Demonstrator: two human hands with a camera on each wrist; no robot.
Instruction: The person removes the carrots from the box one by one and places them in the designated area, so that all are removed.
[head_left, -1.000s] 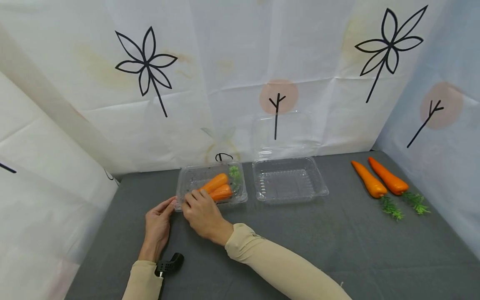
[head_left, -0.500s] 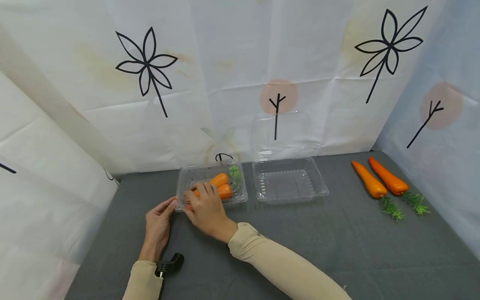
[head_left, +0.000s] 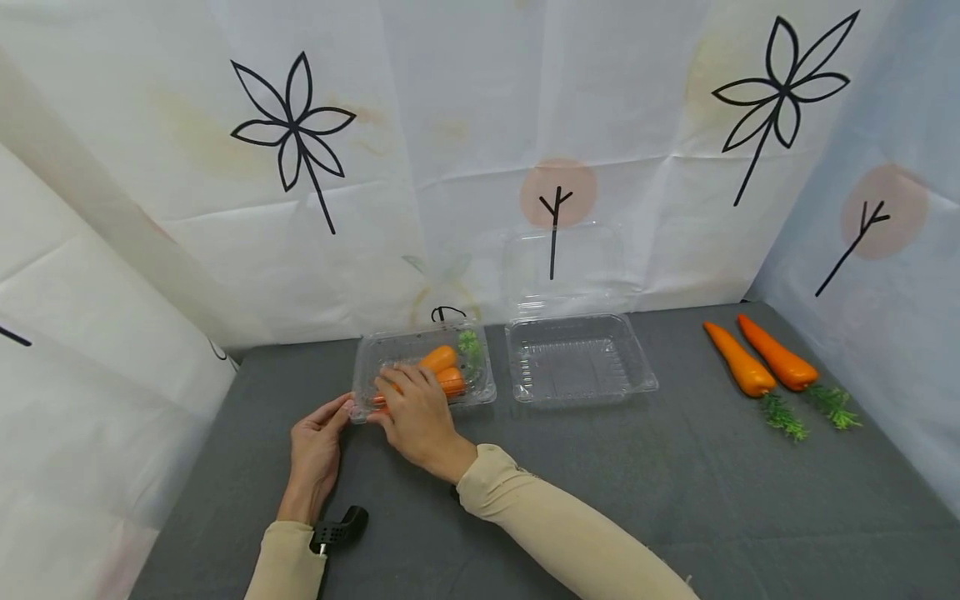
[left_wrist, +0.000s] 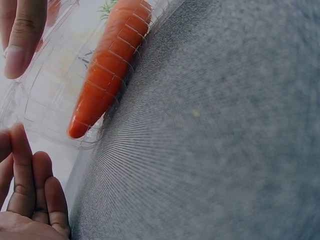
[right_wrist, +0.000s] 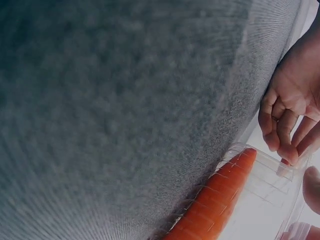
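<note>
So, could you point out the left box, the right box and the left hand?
Left box [head_left: 392,350]: head view, clear plastic, upper left.
Right box [head_left: 581,360]: head view, floor.
Left hand [head_left: 315,452]: head view, middle.

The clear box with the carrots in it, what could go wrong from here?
The left hand holds only a corner of the clear box, so pressure from the right hand over the carrots could tilt or slide it. The green leaves inside, close to its right wall, might get crushed.
</note>
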